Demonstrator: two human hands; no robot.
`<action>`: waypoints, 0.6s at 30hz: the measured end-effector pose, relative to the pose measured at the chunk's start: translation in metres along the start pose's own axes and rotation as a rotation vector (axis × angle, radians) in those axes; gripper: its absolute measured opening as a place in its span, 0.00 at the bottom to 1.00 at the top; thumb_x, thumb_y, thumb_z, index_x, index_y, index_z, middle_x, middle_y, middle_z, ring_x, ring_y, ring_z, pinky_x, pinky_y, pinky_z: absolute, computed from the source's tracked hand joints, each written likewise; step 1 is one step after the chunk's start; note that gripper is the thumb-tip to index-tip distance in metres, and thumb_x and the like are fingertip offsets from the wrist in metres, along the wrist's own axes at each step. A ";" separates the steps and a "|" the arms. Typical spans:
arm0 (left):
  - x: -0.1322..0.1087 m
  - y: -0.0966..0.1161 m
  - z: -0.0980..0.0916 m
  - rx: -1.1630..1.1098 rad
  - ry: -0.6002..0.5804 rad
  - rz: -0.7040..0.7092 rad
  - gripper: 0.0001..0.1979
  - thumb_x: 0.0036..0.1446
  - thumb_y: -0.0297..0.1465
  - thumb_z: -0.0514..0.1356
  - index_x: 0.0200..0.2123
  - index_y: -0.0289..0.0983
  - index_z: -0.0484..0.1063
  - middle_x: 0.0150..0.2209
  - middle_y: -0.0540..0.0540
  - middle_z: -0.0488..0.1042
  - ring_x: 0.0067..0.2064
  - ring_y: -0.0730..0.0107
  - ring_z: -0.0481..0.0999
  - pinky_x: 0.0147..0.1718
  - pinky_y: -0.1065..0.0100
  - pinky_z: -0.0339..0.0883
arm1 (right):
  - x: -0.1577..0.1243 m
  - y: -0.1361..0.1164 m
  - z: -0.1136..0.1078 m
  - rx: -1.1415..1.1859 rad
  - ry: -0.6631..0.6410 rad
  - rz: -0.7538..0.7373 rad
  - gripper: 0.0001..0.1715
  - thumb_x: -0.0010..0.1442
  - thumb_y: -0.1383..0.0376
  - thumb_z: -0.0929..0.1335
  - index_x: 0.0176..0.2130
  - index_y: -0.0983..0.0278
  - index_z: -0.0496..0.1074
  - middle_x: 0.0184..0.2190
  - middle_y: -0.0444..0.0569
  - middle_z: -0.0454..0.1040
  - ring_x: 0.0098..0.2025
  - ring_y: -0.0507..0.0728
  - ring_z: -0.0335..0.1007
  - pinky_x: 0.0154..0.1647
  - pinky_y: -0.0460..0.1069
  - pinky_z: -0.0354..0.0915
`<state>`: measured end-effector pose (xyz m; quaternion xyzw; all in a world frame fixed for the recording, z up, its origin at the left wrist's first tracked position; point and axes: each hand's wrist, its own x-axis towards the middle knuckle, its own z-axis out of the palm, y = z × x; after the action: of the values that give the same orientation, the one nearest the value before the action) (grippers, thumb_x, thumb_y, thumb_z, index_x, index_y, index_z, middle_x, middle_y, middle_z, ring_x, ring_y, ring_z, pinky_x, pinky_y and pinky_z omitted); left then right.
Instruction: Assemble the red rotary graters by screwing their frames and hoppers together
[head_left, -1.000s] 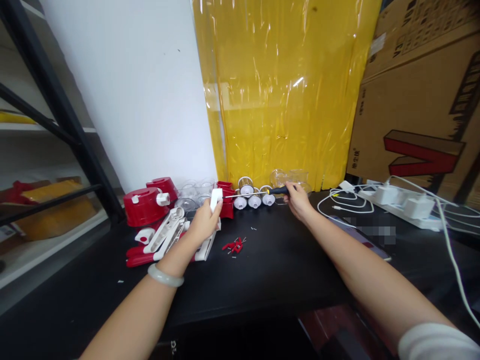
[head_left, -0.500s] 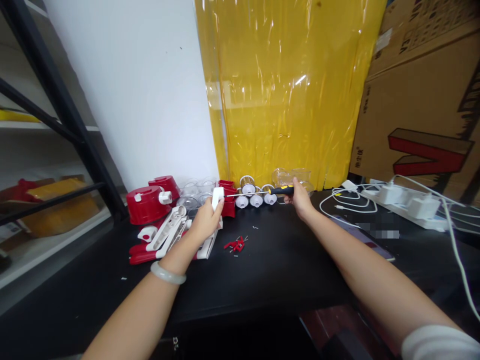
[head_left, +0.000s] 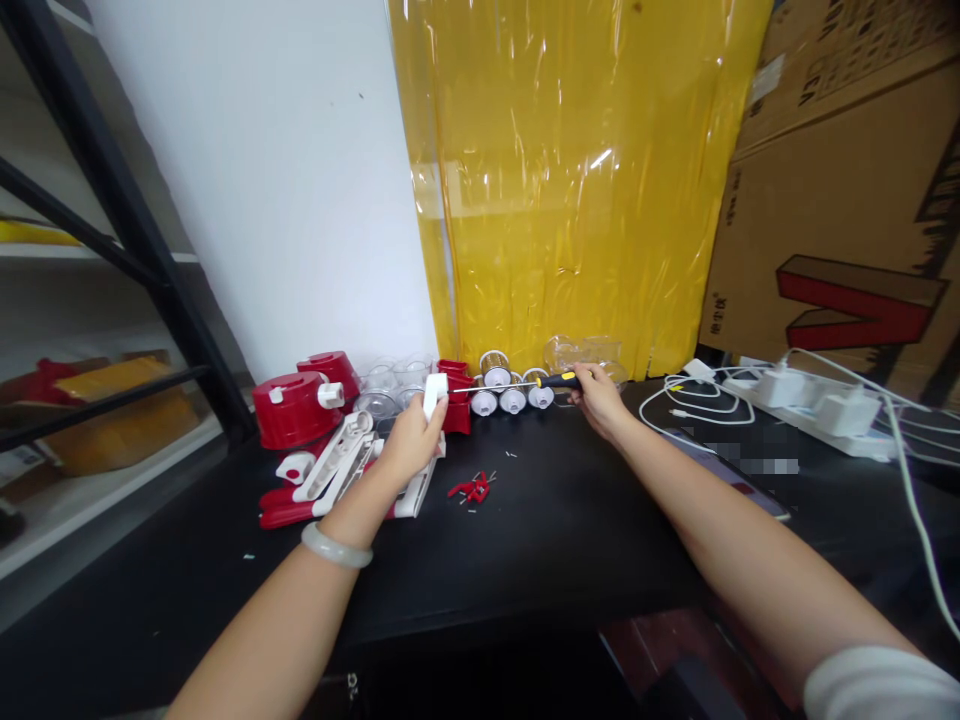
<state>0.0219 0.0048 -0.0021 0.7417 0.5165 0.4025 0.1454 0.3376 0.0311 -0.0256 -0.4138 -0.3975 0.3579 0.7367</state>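
Note:
My left hand (head_left: 411, 440) is closed around a white plastic handle part (head_left: 433, 394), held upright at the back of the black table (head_left: 540, 540). My right hand (head_left: 596, 398) grips a screwdriver (head_left: 555, 381) with a black and yellow handle; its thin shaft runs level to the left and its tip meets the white part. A pale bangle (head_left: 335, 546) sits on my left wrist.
Red lids (head_left: 292, 408), white and red handle pieces (head_left: 330, 470), clear cups (head_left: 390, 380), small drum parts (head_left: 510, 395) and small red clips with screws (head_left: 471, 489) lie along the back. A white power strip with chargers and cables (head_left: 802, 405) is right, cardboard boxes behind it, a black shelf frame left.
My right hand and the screwdriver handle dipped slightly; the shaft stays against the white part. My left hand has hardly moved.

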 end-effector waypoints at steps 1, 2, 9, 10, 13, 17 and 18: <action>0.000 0.000 0.000 0.004 0.003 -0.001 0.19 0.67 0.49 0.49 0.41 0.39 0.61 0.22 0.51 0.71 0.21 0.62 0.76 0.25 0.65 0.68 | 0.000 0.000 0.001 0.021 -0.007 0.004 0.25 0.49 0.46 0.76 0.34 0.58 0.67 0.17 0.35 0.63 0.17 0.49 0.59 0.20 0.46 0.63; 0.000 0.000 -0.001 0.008 0.005 -0.002 0.19 0.67 0.50 0.49 0.42 0.39 0.61 0.22 0.51 0.71 0.21 0.61 0.76 0.25 0.65 0.68 | 0.000 -0.001 0.002 0.044 -0.018 0.007 0.25 0.48 0.46 0.76 0.35 0.59 0.67 0.19 0.36 0.64 0.18 0.49 0.60 0.21 0.46 0.62; 0.000 -0.001 0.000 0.002 -0.007 -0.016 0.19 0.67 0.50 0.49 0.40 0.40 0.61 0.23 0.51 0.72 0.21 0.63 0.76 0.24 0.65 0.68 | -0.006 -0.008 0.002 0.130 -0.051 0.043 0.19 0.47 0.54 0.74 0.35 0.60 0.68 0.26 0.39 0.69 0.22 0.49 0.63 0.23 0.46 0.62; 0.000 -0.001 0.001 -0.002 -0.007 -0.018 0.18 0.67 0.50 0.50 0.40 0.40 0.61 0.23 0.51 0.72 0.20 0.63 0.76 0.24 0.65 0.68 | -0.006 -0.008 0.002 0.126 -0.046 0.041 0.18 0.48 0.55 0.74 0.35 0.60 0.68 0.26 0.39 0.70 0.22 0.49 0.63 0.23 0.46 0.62; 0.000 -0.002 0.002 -0.009 -0.009 -0.018 0.18 0.67 0.50 0.50 0.40 0.40 0.61 0.23 0.52 0.71 0.20 0.64 0.76 0.24 0.66 0.68 | -0.006 -0.008 0.003 0.078 -0.002 0.017 0.18 0.51 0.51 0.72 0.34 0.59 0.68 0.25 0.41 0.70 0.21 0.51 0.64 0.22 0.48 0.63; 0.000 -0.002 0.001 -0.023 -0.015 -0.022 0.18 0.67 0.50 0.50 0.40 0.40 0.61 0.22 0.52 0.71 0.20 0.64 0.76 0.22 0.67 0.67 | -0.004 -0.007 0.002 -0.043 0.024 -0.022 0.31 0.56 0.36 0.66 0.33 0.60 0.70 0.19 0.44 0.67 0.19 0.54 0.64 0.19 0.50 0.61; 0.000 -0.002 0.001 -0.021 -0.017 -0.025 0.18 0.67 0.50 0.50 0.40 0.40 0.61 0.22 0.52 0.71 0.20 0.64 0.75 0.22 0.67 0.66 | -0.004 -0.006 0.002 -0.081 0.022 -0.037 0.33 0.56 0.34 0.64 0.33 0.60 0.70 0.17 0.43 0.65 0.18 0.54 0.63 0.18 0.49 0.60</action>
<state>0.0211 0.0063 -0.0042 0.7371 0.5201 0.3999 0.1625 0.3355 0.0254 -0.0205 -0.4397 -0.4111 0.3233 0.7301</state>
